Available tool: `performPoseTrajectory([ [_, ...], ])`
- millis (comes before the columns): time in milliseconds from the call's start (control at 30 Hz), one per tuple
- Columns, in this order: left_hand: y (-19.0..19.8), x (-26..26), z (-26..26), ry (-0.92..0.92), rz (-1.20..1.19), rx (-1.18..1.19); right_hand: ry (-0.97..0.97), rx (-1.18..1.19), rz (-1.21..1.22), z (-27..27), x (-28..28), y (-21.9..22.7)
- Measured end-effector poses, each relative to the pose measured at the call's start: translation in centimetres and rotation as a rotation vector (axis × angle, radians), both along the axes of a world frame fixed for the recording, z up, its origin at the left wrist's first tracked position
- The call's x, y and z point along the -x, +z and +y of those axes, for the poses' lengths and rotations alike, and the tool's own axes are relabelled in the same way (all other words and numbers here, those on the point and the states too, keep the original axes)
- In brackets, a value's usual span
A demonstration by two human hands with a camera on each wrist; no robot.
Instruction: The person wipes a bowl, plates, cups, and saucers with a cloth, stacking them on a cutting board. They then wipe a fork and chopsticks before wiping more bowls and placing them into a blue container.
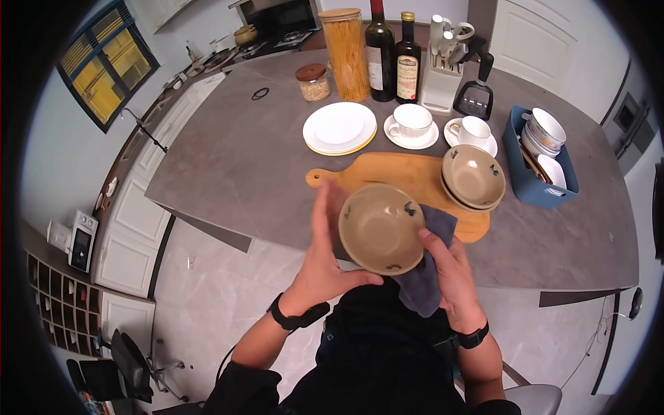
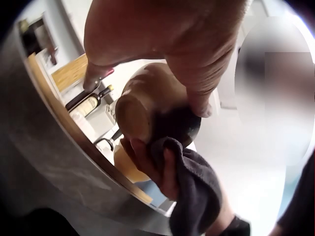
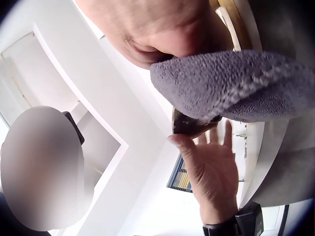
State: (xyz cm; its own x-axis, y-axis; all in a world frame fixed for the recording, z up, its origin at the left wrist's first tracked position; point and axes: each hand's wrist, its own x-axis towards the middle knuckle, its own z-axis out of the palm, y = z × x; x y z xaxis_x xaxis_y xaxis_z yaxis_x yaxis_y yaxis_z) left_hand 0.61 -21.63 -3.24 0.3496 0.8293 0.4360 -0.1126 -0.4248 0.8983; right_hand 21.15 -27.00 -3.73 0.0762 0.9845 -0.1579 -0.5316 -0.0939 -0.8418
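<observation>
A beige bowl (image 1: 382, 232) with small dark motifs is held up in front of the body, its inside facing the head camera. My right hand (image 1: 453, 273) grips its right side, thumb on the rim, with a dark grey cloth (image 1: 422, 290) between palm and bowl. In the right wrist view the cloth (image 3: 211, 83) covers most of the bowl. My left hand (image 1: 318, 259) is at the bowl's left side, fingers extended and spread from the thumb, whose tip is close to the lower rim. The left wrist view shows the bowl's underside (image 2: 133, 118) between that thumb and fingers.
Behind the hands lies a wooden cutting board (image 1: 398, 166), two similar bowls (image 1: 474, 176) stacked on its right end. White plates (image 1: 339, 128), two cups on saucers (image 1: 411, 124), a knife block (image 1: 441, 79), bottles (image 1: 407, 66) and a blue basket of dishes (image 1: 543, 190) stand on the grey table.
</observation>
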Motion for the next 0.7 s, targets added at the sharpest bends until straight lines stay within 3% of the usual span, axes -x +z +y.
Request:
performPoseTrajectory([
  [100, -2.4, 1.4, 1.4, -0.149, 0.172, 0.002, 0.064, -0.006, -0.070, 0.2, 0.7, 0.2],
  [167, -2.1, 1.6, 1.1, -0.192, 0.051, 0.119, 0.098, -0.021, -0.138, 0.5, 0.4, 0.2],
  [233, -2.2, 2.0, 1.2, -0.231, -0.071, 0.242, 0.115, -0.147, -0.447, 0.9, -0.4, 0.3],
  [267, -2.8, 2.5, 1.5, -0.262, -0.074, 0.268, 0.118, -0.145, -0.448, 1.1, -0.6, 0.6],
  [333, -2.7, 2.7, 1.6, -0.292, -0.079, 0.293, -0.177, -0.418, -0.768, 1.4, -0.5, 2.5],
  [400, -1.8, 2.4, 1.3, -0.377, -0.092, 0.371, -0.176, -0.456, -0.788, 1.8, -0.2, 3.3],
  [500, -1.0, 2.1, 0.4, -0.427, -0.106, 0.491, -0.079, -0.709, -1.368, 2.1, 1.2, 4.9],
  [600, -2.2, 2.6, 0.6, -0.368, -0.174, 0.469, -0.042, -0.922, -1.584, 3.2, 0.9, 4.3],
  [700, -1.4, 2.6, 1.1, -0.294, -0.210, 0.341, -0.005, -0.848, -1.547, 2.8, 0.9, 4.0],
])
